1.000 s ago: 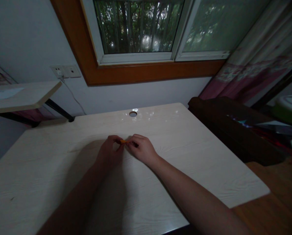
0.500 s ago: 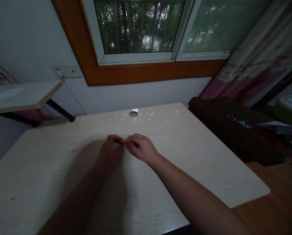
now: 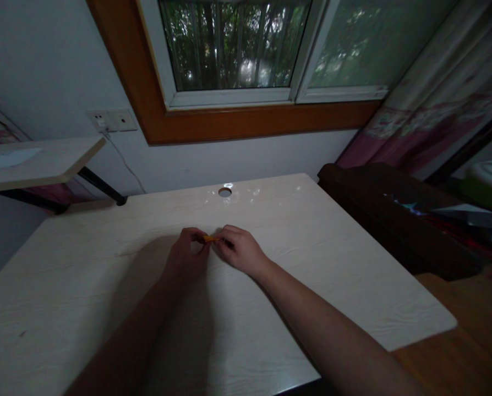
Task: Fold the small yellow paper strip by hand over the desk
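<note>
Between my fingertips is a small, thin orange piece [image 3: 210, 238], perhaps folded; its kind is too small to make out. My left hand [image 3: 187, 251] pinches its left end between thumb and forefinger. At the right end, the fingers of my right hand [image 3: 238, 247] are closed on it too, hiding that part. Both hands are close together, low over the middle of the pale wood-grain desk [image 3: 312, 264], and the left one casts a shadow on the top.
A raised shelf [image 3: 56, 159] on black legs stands at the back left. Beyond the desk's round cable hole [image 3: 225, 192] are the wall and a window [image 3: 233, 99]. A white cord [image 3: 124, 162] hangs from a wall socket [image 3: 111, 120]. Dark furniture [image 3: 394, 220] flanks the right side.
Almost nothing differs. Both hands keep the same place and the same pinch on the orange piece, with at most a very slight shift of the fingers.
</note>
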A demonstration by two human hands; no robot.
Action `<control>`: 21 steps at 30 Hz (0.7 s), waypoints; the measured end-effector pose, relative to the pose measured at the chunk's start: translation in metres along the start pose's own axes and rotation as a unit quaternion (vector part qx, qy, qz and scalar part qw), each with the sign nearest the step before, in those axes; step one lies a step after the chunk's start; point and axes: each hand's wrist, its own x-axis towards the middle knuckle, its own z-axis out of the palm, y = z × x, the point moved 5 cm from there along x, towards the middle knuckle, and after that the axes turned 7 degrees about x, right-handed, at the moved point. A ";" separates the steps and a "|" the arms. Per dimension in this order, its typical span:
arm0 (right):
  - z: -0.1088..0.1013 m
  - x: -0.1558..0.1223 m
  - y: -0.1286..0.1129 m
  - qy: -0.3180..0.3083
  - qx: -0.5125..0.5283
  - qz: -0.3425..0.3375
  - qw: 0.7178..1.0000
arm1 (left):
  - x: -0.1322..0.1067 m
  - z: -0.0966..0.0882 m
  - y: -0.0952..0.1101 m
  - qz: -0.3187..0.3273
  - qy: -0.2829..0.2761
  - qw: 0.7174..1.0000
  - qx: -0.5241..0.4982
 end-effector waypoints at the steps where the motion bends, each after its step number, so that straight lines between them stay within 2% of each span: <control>1: 0.000 0.000 0.000 -0.006 -0.002 -0.003 1.000 | 0.000 0.000 -0.001 -0.005 0.000 1.000 -0.002; 7: -0.001 0.000 0.000 -0.017 -0.001 -0.014 1.000 | 0.000 0.000 -0.001 0.001 -0.002 1.000 -0.003; 14: -0.002 -0.001 -0.001 0.008 0.008 -0.005 1.000 | 0.001 -0.002 0.005 0.020 -0.006 1.000 0.001; 21: 0.000 -0.001 0.000 0.020 0.002 0.007 1.000 | 0.000 0.000 0.000 0.023 -0.002 1.000 0.000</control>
